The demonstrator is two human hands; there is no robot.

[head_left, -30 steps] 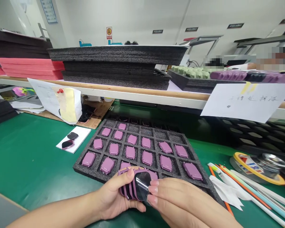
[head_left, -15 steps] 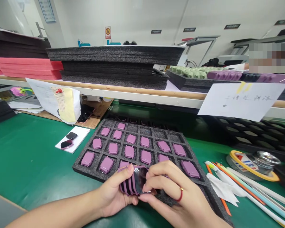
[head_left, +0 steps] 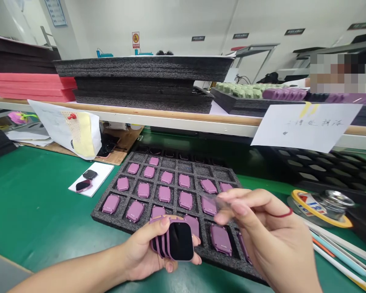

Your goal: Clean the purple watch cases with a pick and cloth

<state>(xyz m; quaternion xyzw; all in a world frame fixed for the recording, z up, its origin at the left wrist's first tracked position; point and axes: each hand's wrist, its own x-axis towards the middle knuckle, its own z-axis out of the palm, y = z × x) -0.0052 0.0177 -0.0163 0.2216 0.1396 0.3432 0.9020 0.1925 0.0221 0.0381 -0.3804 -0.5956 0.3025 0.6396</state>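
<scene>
My left hand (head_left: 146, 252) grips a fanned stack of purple smartwatch bodies (head_left: 172, 241) above the near edge of a black foam tray (head_left: 171, 167). The front watch shows a bare black screen. My right hand (head_left: 262, 236) is raised to the right of the stack, thumb and forefinger pinched on a thin clear protective film (head_left: 215, 202). A red band sits on its ring finger. Several purple watch bodies (head_left: 164, 193) lie face down in the tray's cells.
A white card with two watch bodies (head_left: 85, 183) lies left of the tray. Tape roll (head_left: 320, 207), pens and sticks (head_left: 338, 248) lie at the right. A shelf above carries stacked black foam (head_left: 140, 81), pink foam (head_left: 33, 85) and a paper note (head_left: 305, 124). Another person is blurred at far right.
My right hand peeled the clear film off the front watch's screen and lifted it up and to the right. The stack stayed in my left hand.
</scene>
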